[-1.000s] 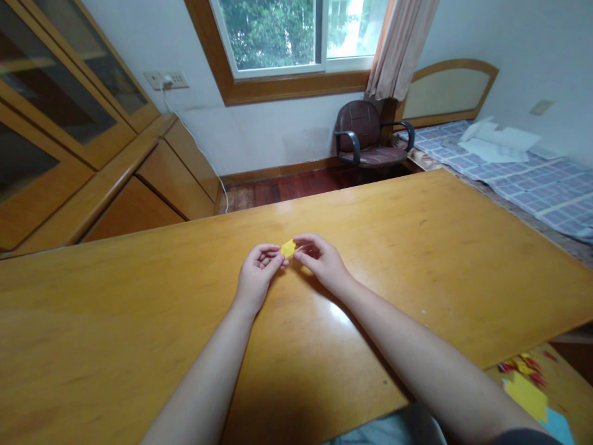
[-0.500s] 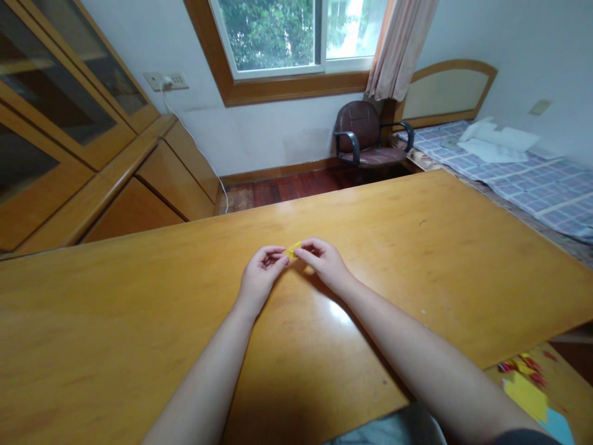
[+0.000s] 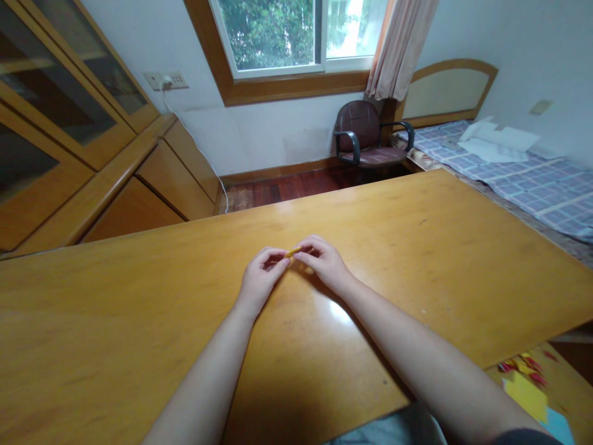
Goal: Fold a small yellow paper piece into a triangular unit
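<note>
Between my two hands, above the middle of the wooden table [image 3: 185, 309], is a small folded piece of yellow paper [image 3: 292, 252]. It shows as a thin strip, seen nearly edge-on. The thumb and fingers of my left hand [image 3: 265, 272] pinch its left end. On the other side, my right hand [image 3: 323, 259] pinches the right end between thumb and fingertips. Much of the folded paper is covered by the fingertips, so its exact shape cannot be made out.
At the lower right, a lower surface holds yellow paper [image 3: 527, 395], light blue paper [image 3: 558, 425] and small red and yellow pieces [image 3: 525, 366]. Beyond the table stand a brown armchair [image 3: 364, 133] and a bed [image 3: 546, 179]. A glass-door cabinet [image 3: 106, 148] stands left.
The yellow folded paper has turned in my fingers: its flat face showed before, and now mostly its edge does. Both hands have stayed nearly in place.
</note>
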Available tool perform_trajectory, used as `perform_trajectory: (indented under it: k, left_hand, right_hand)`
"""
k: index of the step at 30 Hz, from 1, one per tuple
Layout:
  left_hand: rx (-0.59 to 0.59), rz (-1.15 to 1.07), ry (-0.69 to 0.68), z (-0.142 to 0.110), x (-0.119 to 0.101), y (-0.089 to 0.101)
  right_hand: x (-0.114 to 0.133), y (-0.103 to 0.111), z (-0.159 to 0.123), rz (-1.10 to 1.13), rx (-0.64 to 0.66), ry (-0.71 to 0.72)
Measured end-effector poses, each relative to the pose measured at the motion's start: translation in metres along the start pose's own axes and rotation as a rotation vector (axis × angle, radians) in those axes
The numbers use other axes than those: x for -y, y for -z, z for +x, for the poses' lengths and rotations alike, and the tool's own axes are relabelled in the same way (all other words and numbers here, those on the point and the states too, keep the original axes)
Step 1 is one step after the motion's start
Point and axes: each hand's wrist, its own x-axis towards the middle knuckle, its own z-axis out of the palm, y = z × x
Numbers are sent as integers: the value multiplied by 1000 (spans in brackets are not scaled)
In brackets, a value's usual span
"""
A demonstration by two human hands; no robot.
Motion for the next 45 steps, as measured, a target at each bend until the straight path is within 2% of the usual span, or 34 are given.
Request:
perform_trajectory:
  k: [9, 18, 23, 28, 33, 38, 45]
  left_hand:
    - [44, -267, 78, -1, 6, 5]
    - [19, -289, 145, 1, 8, 2]
    - [-28, -328, 147, 1, 4, 0]
    - [-86, -321, 137, 1, 3, 0]
    - [-118, -336, 133, 2, 3, -1]
    - [-76, -327, 157, 2, 2, -2]
    - [73, -220, 248, -2, -3, -2]
  right_hand:
    - [-3, 2, -1, -37, 2, 93]
    - [-3, 2, 0, -31, 35, 132]
    - [-1, 1, 0, -5, -19, 44]
    - [0, -3, 0, 224, -48, -151]
    - [-4, -4, 0, 262, -8, -170]
    - [-7, -4, 1, 218, 12, -179]
    - [-2, -3, 1, 244, -23, -147]
